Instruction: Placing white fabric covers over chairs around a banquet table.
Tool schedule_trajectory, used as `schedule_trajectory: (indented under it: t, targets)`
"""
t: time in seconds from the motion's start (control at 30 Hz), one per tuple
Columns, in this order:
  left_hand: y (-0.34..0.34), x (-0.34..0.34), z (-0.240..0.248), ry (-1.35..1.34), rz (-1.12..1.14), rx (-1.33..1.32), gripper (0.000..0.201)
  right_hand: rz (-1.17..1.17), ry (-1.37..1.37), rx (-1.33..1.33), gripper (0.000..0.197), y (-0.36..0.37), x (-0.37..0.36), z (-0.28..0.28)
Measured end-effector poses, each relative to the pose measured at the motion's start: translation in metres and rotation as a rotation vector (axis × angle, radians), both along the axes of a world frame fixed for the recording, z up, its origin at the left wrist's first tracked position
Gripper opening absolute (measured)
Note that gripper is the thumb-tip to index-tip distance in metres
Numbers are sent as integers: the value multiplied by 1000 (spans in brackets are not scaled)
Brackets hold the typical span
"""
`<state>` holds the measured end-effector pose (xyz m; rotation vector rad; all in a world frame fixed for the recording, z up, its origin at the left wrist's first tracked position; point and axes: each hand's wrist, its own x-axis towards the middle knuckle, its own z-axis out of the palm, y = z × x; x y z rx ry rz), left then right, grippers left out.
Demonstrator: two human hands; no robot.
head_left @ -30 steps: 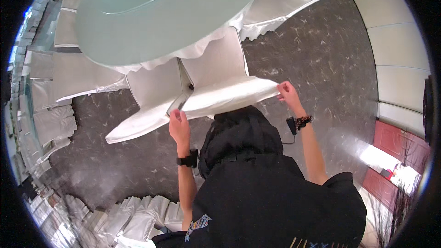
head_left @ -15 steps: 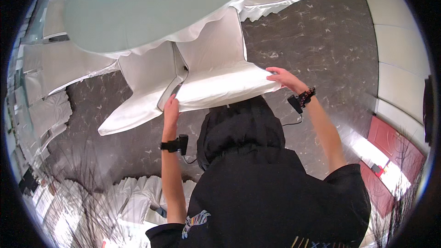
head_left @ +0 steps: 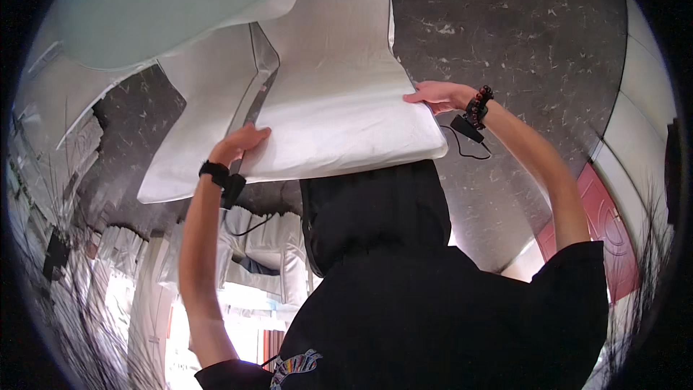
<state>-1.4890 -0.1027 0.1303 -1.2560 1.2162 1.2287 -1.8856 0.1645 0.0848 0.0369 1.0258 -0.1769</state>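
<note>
A chair in a white fabric cover stands at a round table; its seat (head_left: 339,133) faces me and its backrest (head_left: 332,36) rises toward the table. My left hand (head_left: 242,141) grips the seat's left edge, fingers curled over the cover. At the right rear corner of the seat, my right hand (head_left: 437,94) holds the cover. There is a black band on my left wrist, and a bead bracelet with a small black device and cable on my right. My black hooded top (head_left: 375,217) hides the seat's front edge.
The round table (head_left: 166,0) has a pale green top over a white cloth. A second white-covered chair (head_left: 198,101) stands to the left. Dark marbled floor (head_left: 520,22) lies to the right, with a red panel (head_left: 613,238) and pale wall panels (head_left: 646,108). More white-covered chairs (head_left: 263,260) are low left.
The chair and table have come much closer and slid up in the view. Both hands have stayed on the seat's edges, arms now raised higher.
</note>
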Motion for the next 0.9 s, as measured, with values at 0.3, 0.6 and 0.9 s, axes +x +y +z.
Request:
schedule_trajectory:
  t: [0.3,0.6,0.9]
  targets:
    - [-24,-1,-53,-93,220,499,29,20,302,50,42,-6,34,-57]
    - [-13,35,-182,-2,162,348,42,221,431,94,70,-22,47,-102]
    - [18,-1,-259,159,45,86,61,439,601,-118,62,-5,26,-191]
